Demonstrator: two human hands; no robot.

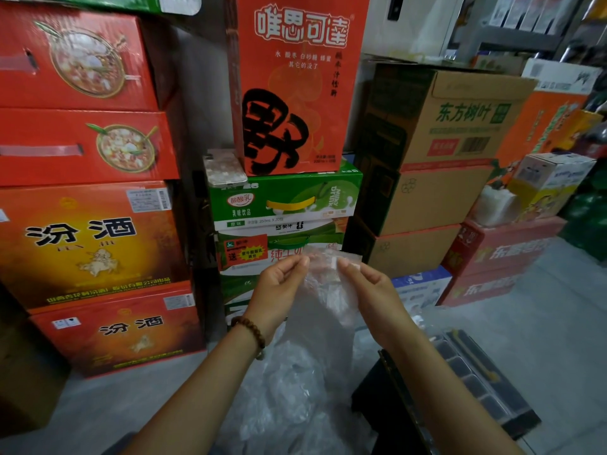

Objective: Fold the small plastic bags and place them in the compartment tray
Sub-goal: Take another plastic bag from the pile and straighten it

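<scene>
A small clear plastic bag (323, 290) hangs in the air in front of me, held by its top edge. My left hand (281, 284) pinches the bag's top left corner, and my right hand (368, 284) pinches the top right. Below them a heap of clear plastic bags (289, 395) lies on the grey floor. A dark compartment tray (476, 382) with several cells sits on a black box at the lower right; what its cells hold is unclear.
Stacked cartons wall off the space ahead: red liquor boxes (98, 244) on the left, green milk cartons (282, 205) and a tall red box (295, 83) in the middle, brown cardboard boxes (437, 152) on the right. A phone (225, 167) lies on the green carton.
</scene>
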